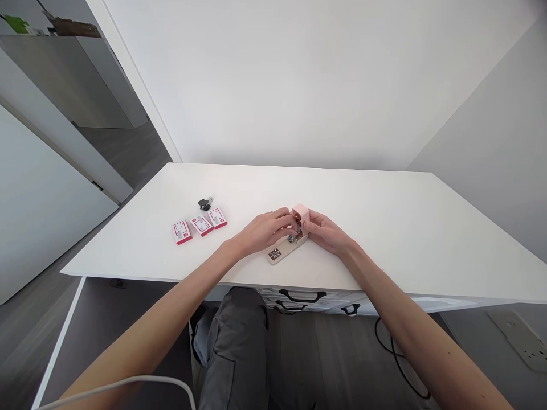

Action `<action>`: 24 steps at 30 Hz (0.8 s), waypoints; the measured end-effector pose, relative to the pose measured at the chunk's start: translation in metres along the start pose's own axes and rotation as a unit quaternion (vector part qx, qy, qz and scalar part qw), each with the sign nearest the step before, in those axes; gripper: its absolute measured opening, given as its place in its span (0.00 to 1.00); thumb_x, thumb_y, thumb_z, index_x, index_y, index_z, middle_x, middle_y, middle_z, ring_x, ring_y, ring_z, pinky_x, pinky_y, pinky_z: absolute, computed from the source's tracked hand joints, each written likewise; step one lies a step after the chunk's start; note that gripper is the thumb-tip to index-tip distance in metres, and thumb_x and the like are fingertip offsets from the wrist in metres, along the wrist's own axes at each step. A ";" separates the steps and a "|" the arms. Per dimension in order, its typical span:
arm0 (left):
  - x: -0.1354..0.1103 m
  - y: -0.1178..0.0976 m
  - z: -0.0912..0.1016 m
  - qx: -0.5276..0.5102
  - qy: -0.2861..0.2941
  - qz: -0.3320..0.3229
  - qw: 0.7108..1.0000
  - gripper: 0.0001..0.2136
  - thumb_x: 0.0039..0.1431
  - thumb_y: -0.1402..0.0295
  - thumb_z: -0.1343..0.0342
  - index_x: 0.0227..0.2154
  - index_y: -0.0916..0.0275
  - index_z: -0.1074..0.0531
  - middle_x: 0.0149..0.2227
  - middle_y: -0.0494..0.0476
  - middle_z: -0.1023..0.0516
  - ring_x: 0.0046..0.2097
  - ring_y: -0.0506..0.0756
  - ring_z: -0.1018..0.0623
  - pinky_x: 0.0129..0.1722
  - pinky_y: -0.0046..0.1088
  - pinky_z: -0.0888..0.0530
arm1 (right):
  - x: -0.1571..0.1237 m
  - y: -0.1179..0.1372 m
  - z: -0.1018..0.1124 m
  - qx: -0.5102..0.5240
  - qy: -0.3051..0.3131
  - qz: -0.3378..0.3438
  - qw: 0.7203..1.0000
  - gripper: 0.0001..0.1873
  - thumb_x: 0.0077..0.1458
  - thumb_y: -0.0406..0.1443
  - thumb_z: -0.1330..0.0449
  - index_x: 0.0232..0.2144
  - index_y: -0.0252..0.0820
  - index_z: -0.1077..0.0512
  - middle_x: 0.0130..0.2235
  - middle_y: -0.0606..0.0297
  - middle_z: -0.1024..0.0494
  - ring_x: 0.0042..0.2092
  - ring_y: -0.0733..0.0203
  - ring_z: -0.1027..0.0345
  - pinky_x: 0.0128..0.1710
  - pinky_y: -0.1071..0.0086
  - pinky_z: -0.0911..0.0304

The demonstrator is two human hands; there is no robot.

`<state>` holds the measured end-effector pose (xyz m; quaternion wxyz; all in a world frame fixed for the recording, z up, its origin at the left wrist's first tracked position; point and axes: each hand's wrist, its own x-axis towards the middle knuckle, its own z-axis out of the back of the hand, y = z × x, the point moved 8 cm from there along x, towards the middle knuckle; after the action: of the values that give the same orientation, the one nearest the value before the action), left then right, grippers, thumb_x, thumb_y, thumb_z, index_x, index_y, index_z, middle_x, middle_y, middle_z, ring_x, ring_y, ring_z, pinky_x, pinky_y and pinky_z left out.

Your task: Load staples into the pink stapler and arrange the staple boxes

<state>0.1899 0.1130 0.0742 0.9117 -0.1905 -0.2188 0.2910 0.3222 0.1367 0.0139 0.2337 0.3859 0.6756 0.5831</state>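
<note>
While both hands' [265, 229] [328, 233] fingers [280, 215] pinch a stapler [292, 245], 3 boxes [201, 225] neighbour a staple remover [204, 204].

on your left side, three red and white boxes [201, 225] lie near each other on the counter [427, 233], and behind them rests one small black and silver object [205, 204]. below you, a black cable [395, 354] curves above grey floor [307, 353].

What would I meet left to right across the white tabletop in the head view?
Leftmost red-and-white rectangular box, middle matching box, rightmost matching box, left hand, pink top of the beige-based stapler, right hand.
</note>
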 end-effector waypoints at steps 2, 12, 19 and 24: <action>-0.001 -0.003 0.002 -0.008 -0.010 0.000 1.000 0.10 0.75 0.64 0.51 0.43 0.57 0.25 0.52 0.58 0.23 0.44 0.55 0.22 0.43 0.32 0.27 | 0.000 0.000 -0.002 0.005 0.008 0.000 1.000 0.18 0.62 0.52 0.30 0.47 0.49 0.20 0.44 0.62 0.24 0.47 0.55 0.29 0.51 0.60 0.32; -0.012 -0.021 0.023 0.000 -0.137 -0.001 0.991 0.10 0.77 0.60 0.51 0.43 0.57 0.26 0.46 0.59 0.25 0.41 0.54 0.25 0.41 0.33 0.27 | 0.000 0.002 0.000 -0.018 -0.017 -0.003 1.000 0.20 0.59 0.55 0.30 0.39 0.48 0.22 0.44 0.61 0.23 0.45 0.54 0.30 0.50 0.57 0.31; -0.060 0.009 0.045 -0.059 -0.330 0.119 0.935 0.11 0.75 0.58 0.47 0.38 0.57 0.29 0.40 0.57 0.25 0.39 0.54 0.26 0.41 0.34 0.27 | -0.001 0.006 0.000 -0.035 -0.039 -0.001 0.999 0.23 0.60 0.55 0.30 0.48 0.49 0.22 0.49 0.57 0.24 0.52 0.49 0.30 0.51 0.54 0.30; -0.107 0.031 0.042 -0.091 -0.290 0.230 0.925 0.11 0.73 0.56 0.46 0.39 0.58 0.29 0.39 0.54 0.23 0.37 0.53 0.26 0.40 0.32 0.29 | -0.002 0.006 0.000 -0.030 -0.046 0.007 0.998 0.19 0.61 0.51 0.30 0.49 0.50 0.21 0.47 0.59 0.24 0.49 0.52 0.30 0.51 0.55 0.31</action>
<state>0.0762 0.0801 0.0635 0.6954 -0.2254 -0.4490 0.5138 0.3248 0.1355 0.0191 0.2720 0.4094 0.6438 0.5864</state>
